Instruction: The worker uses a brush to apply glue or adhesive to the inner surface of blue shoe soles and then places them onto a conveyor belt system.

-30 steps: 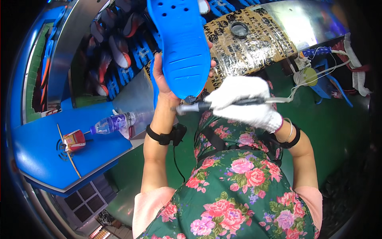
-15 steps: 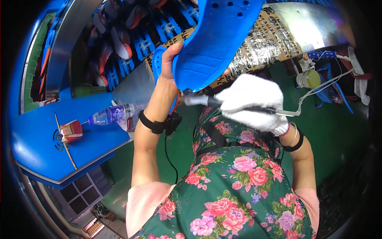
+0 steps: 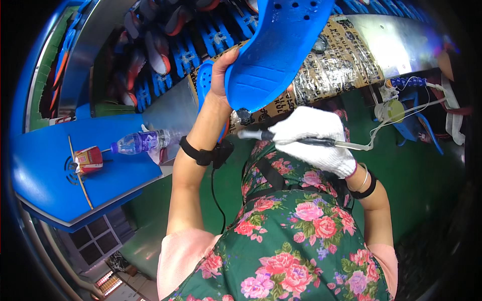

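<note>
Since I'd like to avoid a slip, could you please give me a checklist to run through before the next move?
1. Left hand grips the blue shoe piece: ok.
2. Right hand holds the pen-like tool: ok.
3. Tool tip apart from the shoe piece's visible edge: ok.
4. Both hands gloved: not ok; only the right is.
5. Shoe piece's underside clean: cannot tell; hidden.
6. Bottle capped: ok.

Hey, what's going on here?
A person's bare left hand holds a blue, shoe-shaped piece with small round holes. The right hand, in a white knitted glove, grips a slim, dark, pen-like tool trailing a pale cable; its tip is apart from the piece's near end. Several grey-and-red shoes show at upper left.
</note>
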Demonstrator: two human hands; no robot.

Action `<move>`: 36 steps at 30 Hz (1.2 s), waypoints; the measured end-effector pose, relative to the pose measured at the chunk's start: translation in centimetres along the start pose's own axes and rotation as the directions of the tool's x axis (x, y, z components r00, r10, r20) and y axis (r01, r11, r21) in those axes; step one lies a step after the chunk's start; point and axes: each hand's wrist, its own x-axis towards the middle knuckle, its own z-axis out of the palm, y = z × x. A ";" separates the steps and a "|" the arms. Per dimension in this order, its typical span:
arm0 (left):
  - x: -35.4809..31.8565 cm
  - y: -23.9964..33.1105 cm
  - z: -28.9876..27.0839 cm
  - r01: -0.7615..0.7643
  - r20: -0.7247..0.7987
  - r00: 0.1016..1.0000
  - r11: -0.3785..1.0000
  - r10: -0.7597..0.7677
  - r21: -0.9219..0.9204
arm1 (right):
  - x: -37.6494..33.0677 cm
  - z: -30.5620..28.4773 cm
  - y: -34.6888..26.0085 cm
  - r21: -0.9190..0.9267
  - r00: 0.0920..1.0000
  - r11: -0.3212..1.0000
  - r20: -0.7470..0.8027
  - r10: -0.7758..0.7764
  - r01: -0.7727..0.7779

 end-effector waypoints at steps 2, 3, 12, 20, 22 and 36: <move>-0.4 0.2 -0.5 0.083 0.124 0.990 0.991 -0.070 -0.109 | -0.1 -0.1 0.5 0.183 0.994 0.983 -0.096 0.051 -0.033; -0.7 0.2 -0.3 0.075 0.123 0.990 0.992 -0.062 -0.101 | 0.3 -0.6 0.5 0.135 0.985 0.990 -0.159 0.074 -0.052; -2.6 -3.7 0.0 0.169 0.071 0.985 0.829 -0.155 -0.533 | 6.5 -7.3 0.8 -0.587 0.855 0.798 -0.338 -0.395 0.137; -7.2 0.2 2.1 -0.231 -0.048 0.973 0.940 0.226 -0.250 | 4.3 -4.0 -0.3 0.012 0.946 0.998 -0.318 -0.054 0.061; -8.0 4.1 3.2 -0.295 0.048 0.950 0.935 0.309 -0.198 | 4.3 -4.5 -1.0 0.413 0.894 0.911 -0.415 0.169 0.020; -11.2 35.5 -1.4 -0.828 -0.337 0.510 0.346 0.791 -0.441 | 4.0 1.1 4.6 0.474 0.866 0.850 -0.299 0.401 -0.231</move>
